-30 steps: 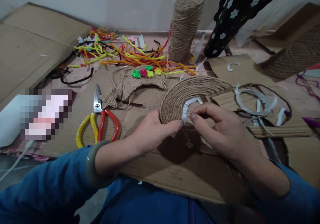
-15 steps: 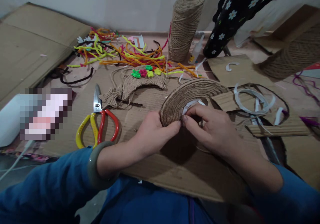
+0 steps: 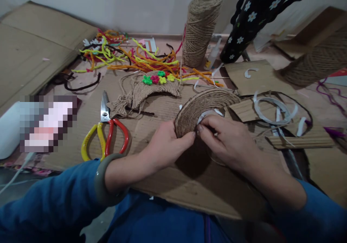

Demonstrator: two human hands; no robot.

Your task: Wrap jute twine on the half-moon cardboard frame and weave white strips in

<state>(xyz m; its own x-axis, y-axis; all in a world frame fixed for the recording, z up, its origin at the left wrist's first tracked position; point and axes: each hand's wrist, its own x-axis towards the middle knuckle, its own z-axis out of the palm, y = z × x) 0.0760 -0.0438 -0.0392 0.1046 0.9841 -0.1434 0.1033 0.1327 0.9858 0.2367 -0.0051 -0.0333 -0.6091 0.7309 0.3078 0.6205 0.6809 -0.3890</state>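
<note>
A curved arch covered in rows of jute twine (image 3: pixel 207 103) is held up above the cardboard. Its left end is gripped in my left hand (image 3: pixel 169 138), the thumb on the near face and the fingers mostly hidden behind. Along the arch's inner edge runs a thin white strip (image 3: pixel 208 113). My right hand (image 3: pixel 230 136) is closed, thumb and fingertips pinching at this strip close to the left thumb. The exact grip under the right fingertips is hidden. A loose strand of twine hangs below the right hand.
Left of my hands lie red-and-yellow scissors (image 3: pixel 105 127). Behind are a twine crescent with bright flowers (image 3: pixel 154 89), a twine star (image 3: pixel 118 106) and colourful pipe cleaners (image 3: pixel 146 60). A twine spool (image 3: pixel 199 29) stands near the wall. A white tape ring (image 3: pixel 273 109) and cardboard scraps lie right.
The arch has tilted slightly, its far right end shifting left and lower. Both hands stay nearly in place, still closed at the same spots.
</note>
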